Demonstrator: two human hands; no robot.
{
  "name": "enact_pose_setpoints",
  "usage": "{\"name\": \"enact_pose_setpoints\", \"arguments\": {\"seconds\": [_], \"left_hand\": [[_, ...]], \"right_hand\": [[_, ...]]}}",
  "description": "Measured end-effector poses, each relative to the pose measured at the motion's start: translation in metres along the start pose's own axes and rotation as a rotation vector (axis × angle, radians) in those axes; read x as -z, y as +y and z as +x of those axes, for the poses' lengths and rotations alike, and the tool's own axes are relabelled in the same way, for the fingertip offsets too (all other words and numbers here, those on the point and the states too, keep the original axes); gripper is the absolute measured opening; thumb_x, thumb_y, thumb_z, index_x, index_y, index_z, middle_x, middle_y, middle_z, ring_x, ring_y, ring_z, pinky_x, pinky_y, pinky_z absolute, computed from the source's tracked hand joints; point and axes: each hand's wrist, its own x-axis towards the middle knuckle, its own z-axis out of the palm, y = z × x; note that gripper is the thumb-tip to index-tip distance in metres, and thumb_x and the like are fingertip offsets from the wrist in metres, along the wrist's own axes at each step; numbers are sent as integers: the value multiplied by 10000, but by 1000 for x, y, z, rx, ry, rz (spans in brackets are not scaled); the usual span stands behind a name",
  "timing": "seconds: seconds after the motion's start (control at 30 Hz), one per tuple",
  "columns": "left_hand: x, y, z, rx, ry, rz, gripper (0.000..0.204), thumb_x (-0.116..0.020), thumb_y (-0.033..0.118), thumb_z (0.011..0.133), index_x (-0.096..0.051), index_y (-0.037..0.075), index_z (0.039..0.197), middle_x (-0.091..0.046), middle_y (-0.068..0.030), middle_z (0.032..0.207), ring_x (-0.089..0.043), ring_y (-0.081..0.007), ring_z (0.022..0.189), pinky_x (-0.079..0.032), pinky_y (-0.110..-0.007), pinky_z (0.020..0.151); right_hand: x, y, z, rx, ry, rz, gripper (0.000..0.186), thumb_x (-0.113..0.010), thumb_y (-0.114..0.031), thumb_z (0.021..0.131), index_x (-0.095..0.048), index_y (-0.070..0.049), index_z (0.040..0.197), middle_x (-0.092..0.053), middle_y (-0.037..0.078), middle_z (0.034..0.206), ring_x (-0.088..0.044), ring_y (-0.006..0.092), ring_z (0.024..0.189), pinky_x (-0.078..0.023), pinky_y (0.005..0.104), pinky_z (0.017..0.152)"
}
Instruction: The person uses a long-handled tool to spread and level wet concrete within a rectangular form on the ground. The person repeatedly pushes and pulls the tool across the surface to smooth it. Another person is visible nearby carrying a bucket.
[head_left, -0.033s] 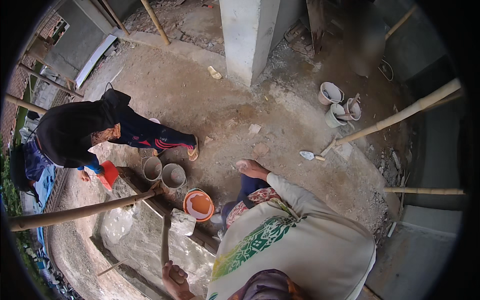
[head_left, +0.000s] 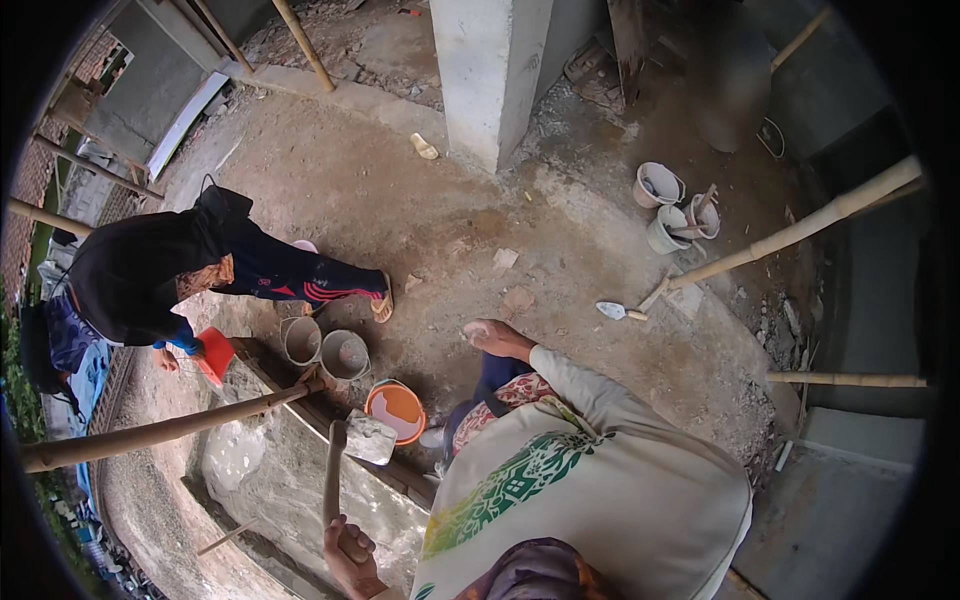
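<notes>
My left hand (head_left: pixel 352 557), at the bottom left, is wrapped round a stout wooden handle (head_left: pixel 333 475). The handle stands up from my fist beside the low brick edge and its upper end is bare; whatever lies below the fist is out of sight. My right hand (head_left: pixel 500 341) lies over my bent knee, back upward, with dusty fingers and nothing visible in it. Nearest to my knees is an orange bucket (head_left: pixel 424 428) with pale contents. A pale block (head_left: pixel 369 438) sits on the edge between the bucket and the handle.
To the left a bent-over co-worker (head_left: pixel 150 265) holds a red container (head_left: pixel 214 357). Two grey buckets (head_left: pixel 345 355) stand past the orange one. A bamboo pole (head_left: pixel 170 428) crosses the wet cement bed (head_left: pixel 290 470). A trowel (head_left: pixel 622 312) lies on the right; several pails (head_left: pixel 660 186) stand behind it.
The view has shifted slightly. The co-worker's red container is a little farther left and lower. My left hand keeps its hold on the wooden handle, and my right hand stays on my knee.
</notes>
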Motion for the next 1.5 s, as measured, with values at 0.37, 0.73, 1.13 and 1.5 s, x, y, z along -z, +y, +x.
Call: {"name": "enact_pose_setpoints", "arguments": {"seconds": [0.37,0.73,1.13,1.5], "left_hand": [[-337,-62,56,55,-637,437,251,-670,182,937,-608,18,1117,-595,-46,770,-550,-142,537,-431,-286,469],[-541,-42,128,-354,-1294,1114,736,-737,450,966,-506,-6,1495,-727,-256,1170,-704,-341,1110,-536,-406,972],[-594,64,513,-468,-662,1492,706,-746,365,891,-581,-86,1408,-711,-310,1216,-724,-391,1103,-556,-433,965],[-782,143,726,219,-557,471,407,-683,137,969,-598,-33,1329,-688,-185,1015,-717,-296,885,-583,-417,675]], "right_hand": [[121,-109,-15,-530,-327,943,625,-642,-480,1026,-558,14,1400,-719,125,1156,-709,234,1040,-581,369,860],[276,-31,69,-559,395,1564,87,-622,-46,926,-541,-66,902,-552,17,765,-546,146,645,-510,286,603],[350,23,117,-422,611,972,107,-660,-75,911,-580,-11,940,-620,106,844,-621,213,759,-549,337,706],[405,1,249,-266,378,319,181,-684,25,881,-624,28,1051,-687,178,961,-690,286,863,-600,406,806]]}}
